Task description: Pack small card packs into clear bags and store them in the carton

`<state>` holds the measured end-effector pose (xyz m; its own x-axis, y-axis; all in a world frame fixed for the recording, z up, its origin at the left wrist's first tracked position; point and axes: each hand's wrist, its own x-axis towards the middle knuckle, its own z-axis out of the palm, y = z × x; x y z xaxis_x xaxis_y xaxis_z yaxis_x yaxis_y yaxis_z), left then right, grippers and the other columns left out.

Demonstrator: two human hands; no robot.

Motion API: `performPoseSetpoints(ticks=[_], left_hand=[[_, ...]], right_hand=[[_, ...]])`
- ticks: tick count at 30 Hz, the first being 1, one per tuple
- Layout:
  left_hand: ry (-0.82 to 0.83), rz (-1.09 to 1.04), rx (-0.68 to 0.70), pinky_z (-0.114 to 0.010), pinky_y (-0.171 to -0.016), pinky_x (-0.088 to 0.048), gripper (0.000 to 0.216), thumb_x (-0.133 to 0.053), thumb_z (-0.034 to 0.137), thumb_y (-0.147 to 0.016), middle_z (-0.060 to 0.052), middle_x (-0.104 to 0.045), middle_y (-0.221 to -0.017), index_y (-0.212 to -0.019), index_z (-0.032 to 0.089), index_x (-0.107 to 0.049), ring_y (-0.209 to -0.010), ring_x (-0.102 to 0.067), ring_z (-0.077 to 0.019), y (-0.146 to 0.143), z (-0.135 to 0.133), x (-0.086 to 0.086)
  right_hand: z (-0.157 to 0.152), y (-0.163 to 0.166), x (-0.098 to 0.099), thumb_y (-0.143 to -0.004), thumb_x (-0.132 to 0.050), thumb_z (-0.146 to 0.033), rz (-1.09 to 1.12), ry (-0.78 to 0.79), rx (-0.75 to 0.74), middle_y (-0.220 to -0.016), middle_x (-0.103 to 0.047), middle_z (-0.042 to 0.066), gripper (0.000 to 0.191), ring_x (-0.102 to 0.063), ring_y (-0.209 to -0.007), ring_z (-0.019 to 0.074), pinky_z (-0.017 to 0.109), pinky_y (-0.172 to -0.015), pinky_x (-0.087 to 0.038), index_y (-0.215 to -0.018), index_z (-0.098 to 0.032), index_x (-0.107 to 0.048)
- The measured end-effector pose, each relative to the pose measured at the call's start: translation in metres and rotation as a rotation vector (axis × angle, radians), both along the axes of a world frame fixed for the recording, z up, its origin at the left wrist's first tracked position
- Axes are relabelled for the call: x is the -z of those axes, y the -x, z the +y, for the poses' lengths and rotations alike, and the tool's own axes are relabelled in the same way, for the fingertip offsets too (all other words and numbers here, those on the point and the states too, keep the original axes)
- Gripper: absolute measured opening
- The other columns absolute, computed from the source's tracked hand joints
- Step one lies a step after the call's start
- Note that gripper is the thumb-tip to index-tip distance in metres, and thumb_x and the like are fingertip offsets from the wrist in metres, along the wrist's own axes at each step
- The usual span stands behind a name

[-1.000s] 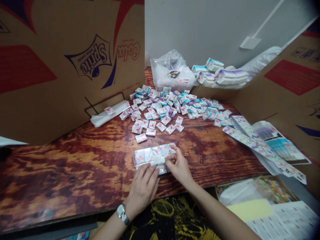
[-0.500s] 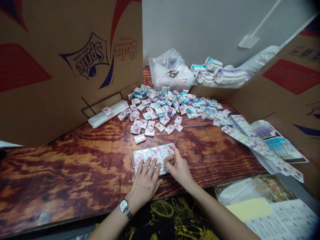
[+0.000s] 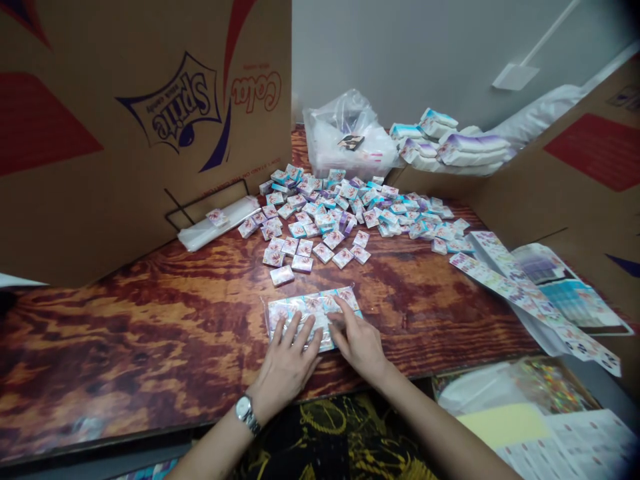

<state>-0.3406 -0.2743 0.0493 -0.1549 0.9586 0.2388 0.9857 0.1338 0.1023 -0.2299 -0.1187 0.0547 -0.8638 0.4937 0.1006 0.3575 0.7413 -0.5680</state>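
Left hand point(image 3: 287, 363) stays flat on packet point(image 3: 314, 308); right hand point(image 3: 357, 340) now flattened too.

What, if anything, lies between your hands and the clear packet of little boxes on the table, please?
Nothing visible does. The left hand and right hand already rest flat on the clear packet; the single loose box lies beyond it, apart.

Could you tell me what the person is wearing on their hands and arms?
Both forearms are bare, with no sleeves in view. The left hand has a silver metal wristwatch with a pale round dial at its wrist. The right hand wears nothing: no gloves or rings show.
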Motion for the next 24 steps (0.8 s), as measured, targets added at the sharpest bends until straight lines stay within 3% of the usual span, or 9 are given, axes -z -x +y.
performPoseSetpoints(ticks=[4, 7, 10, 13, 15, 19, 24], left_hand=[[-0.006, -0.027, -0.022, -0.056, -0.105, -0.028, 0.042, -0.047, 0.035, -0.089, -0.009, -0.046, -0.138, -0.128, 0.021, -0.047, -0.13, -0.034, -0.0335, 0.0, 0.0, 0.002], [-0.023, -0.076, -0.01, -0.055, -0.105, -0.029, 0.041, -0.048, 0.034, -0.089, -0.009, -0.046, -0.137, -0.128, 0.022, -0.047, -0.13, -0.035, -0.0327, 0.0, -0.001, -0.001], [-0.097, -0.229, -0.032, -0.051, -0.102, -0.035, 0.035, -0.048, 0.028, -0.089, -0.012, -0.05, -0.132, -0.123, 0.02, -0.05, -0.126, -0.04, -0.0297, 0.0, -0.001, -0.01], [-0.239, -0.539, -0.18, -0.039, -0.092, -0.045, 0.024, -0.046, 0.023, -0.09, -0.011, -0.06, -0.112, -0.113, 0.018, -0.053, -0.108, -0.054, -0.0214, 0.001, 0.007, -0.021], [-0.267, -0.765, -0.285, -0.031, -0.08, -0.049, 0.018, -0.047, 0.024, -0.09, -0.007, -0.063, -0.098, -0.104, 0.019, -0.055, -0.091, -0.059, -0.0168, 0.001, 0.016, -0.027], [-0.256, -1.035, -0.386, -0.026, -0.07, -0.049, 0.016, -0.051, 0.029, -0.087, -0.003, -0.064, -0.093, -0.098, 0.021, -0.058, -0.08, -0.06, -0.0134, 0.004, 0.035, -0.032], [-0.294, -0.879, -0.305, -0.028, -0.075, -0.047, 0.016, -0.052, 0.025, -0.087, -0.004, -0.063, -0.096, -0.1, 0.02, -0.058, -0.088, -0.059, -0.0156, 0.009, 0.041, -0.037]], right_hand=[[0.005, -0.002, -0.003, -0.088, -0.047, -0.024, 0.063, 0.047, -0.051, -0.108, -0.066, 0.007, 0.052, -0.062, -0.097, 0.0195, 0.033, -0.085, -0.049, -0.137, -0.021, -0.03], [0.01, -0.003, -0.007, -0.087, -0.048, -0.024, 0.067, 0.213, -0.074, -0.106, -0.065, 0.006, 0.051, -0.062, -0.088, 0.0178, 0.032, -0.08, -0.049, -0.136, -0.023, -0.033], [0.018, -0.001, -0.015, -0.085, -0.053, -0.029, 0.122, 0.621, 0.016, -0.1, -0.061, 0.004, 0.044, -0.056, -0.069, 0.0122, 0.026, -0.064, -0.048, -0.127, -0.025, -0.041], [0.021, 0.002, -0.027, -0.08, -0.06, -0.035, 0.189, 1.075, 0.1, -0.088, -0.055, 0.0, 0.036, -0.049, -0.061, 0.0079, 0.02, -0.053, -0.04, -0.113, -0.023, -0.05], [0.018, 0.004, -0.034, -0.076, -0.065, -0.036, 0.189, 1.266, 0.128, -0.082, -0.051, -0.002, 0.036, -0.044, -0.057, 0.0058, 0.018, -0.048, -0.034, -0.108, -0.023, -0.053], [0.012, 0.007, -0.042, -0.073, -0.069, -0.035, 0.164, 1.39, 0.101, -0.076, -0.047, -0.004, 0.035, -0.038, -0.054, 0.0047, 0.018, -0.046, -0.028, -0.103, -0.022, -0.056], [0.012, 0.009, -0.041, -0.073, -0.069, -0.036, 0.118, 1.381, 0.068, -0.07, -0.045, -0.006, 0.032, -0.036, -0.052, 0.0048, 0.02, -0.047, -0.028, -0.098, -0.02, -0.057]])
